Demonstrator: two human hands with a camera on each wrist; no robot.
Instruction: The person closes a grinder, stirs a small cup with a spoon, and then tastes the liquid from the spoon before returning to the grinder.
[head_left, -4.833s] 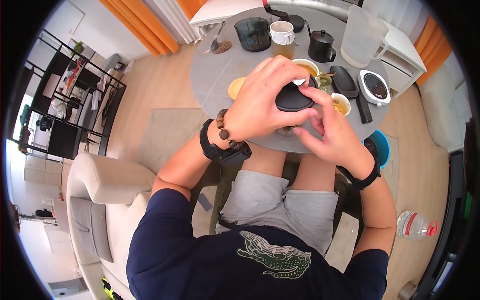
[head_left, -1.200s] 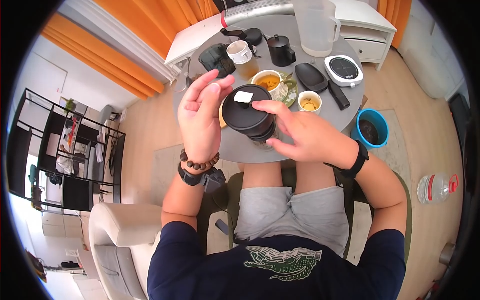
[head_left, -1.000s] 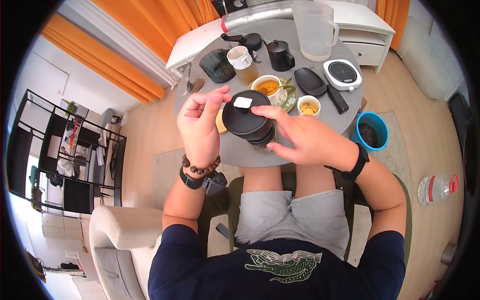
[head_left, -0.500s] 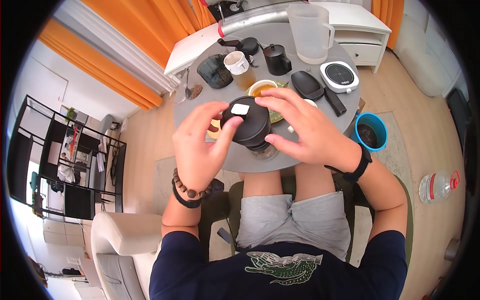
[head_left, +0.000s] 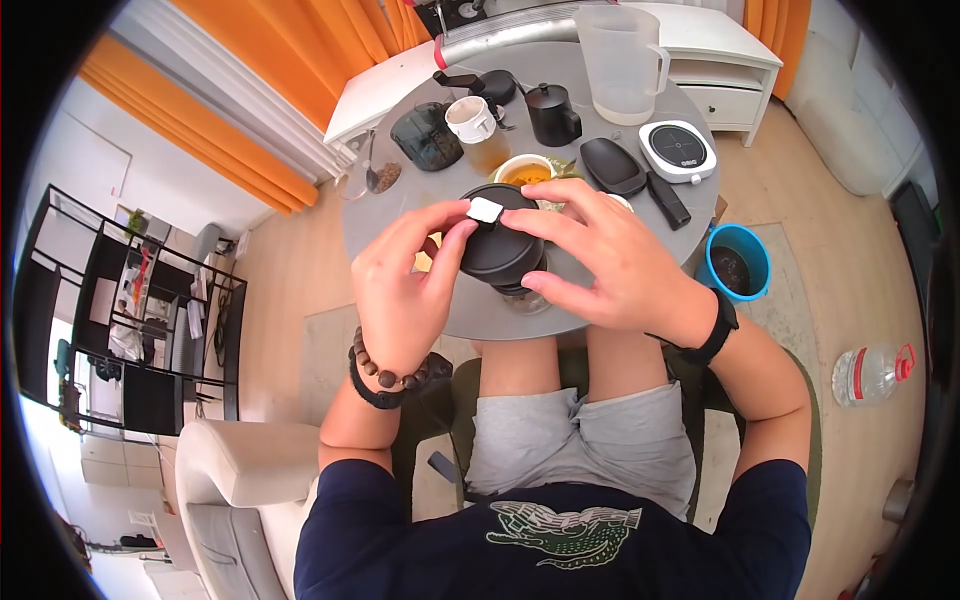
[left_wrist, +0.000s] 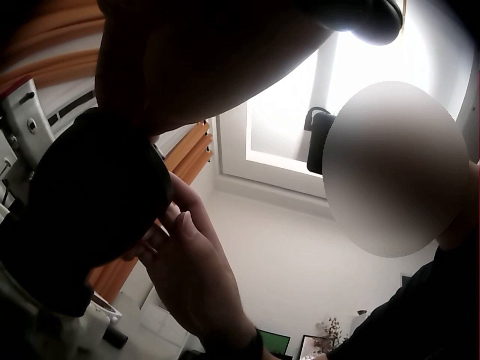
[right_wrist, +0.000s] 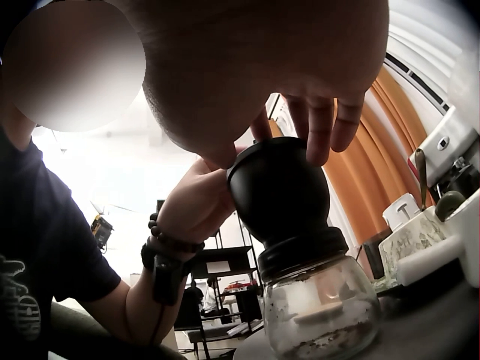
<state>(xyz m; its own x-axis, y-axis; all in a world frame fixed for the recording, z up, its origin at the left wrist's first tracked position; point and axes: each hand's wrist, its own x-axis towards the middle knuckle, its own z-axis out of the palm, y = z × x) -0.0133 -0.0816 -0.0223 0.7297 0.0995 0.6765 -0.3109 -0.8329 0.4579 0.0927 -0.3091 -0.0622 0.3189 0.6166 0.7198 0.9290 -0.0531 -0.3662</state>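
Note:
A manual coffee grinder [head_left: 497, 250] with a black, wide-topped body stands in front of me at the near edge of the round grey table [head_left: 590, 285]. Its glass jar [right_wrist: 322, 319] contains some dark bits, seen in the right wrist view. On the black top lies a small white piece [head_left: 485, 210]. My left hand [head_left: 400, 285] pinches that piece's left edge between thumb and index finger. From the right, my right hand [head_left: 625, 260] grips the grinder top, thumb on its side, fingers over the far rim, index fingertip beside the white piece. The left wrist view is mostly dark.
Behind the grinder are a bowl of yellow liquid [head_left: 527, 168], a white cup [head_left: 470, 118], a dark see-through container [head_left: 427, 138], a black lidded pot [head_left: 551, 115] and a crank handle [head_left: 457, 82]. A tall pitcher [head_left: 615, 70] and white scale [head_left: 690, 160] stand to the right.
My left hand has come off the grinder, lifted with fingers raised, then returned to the white piece. My right hand has spread its fingers further over the grinder's top.

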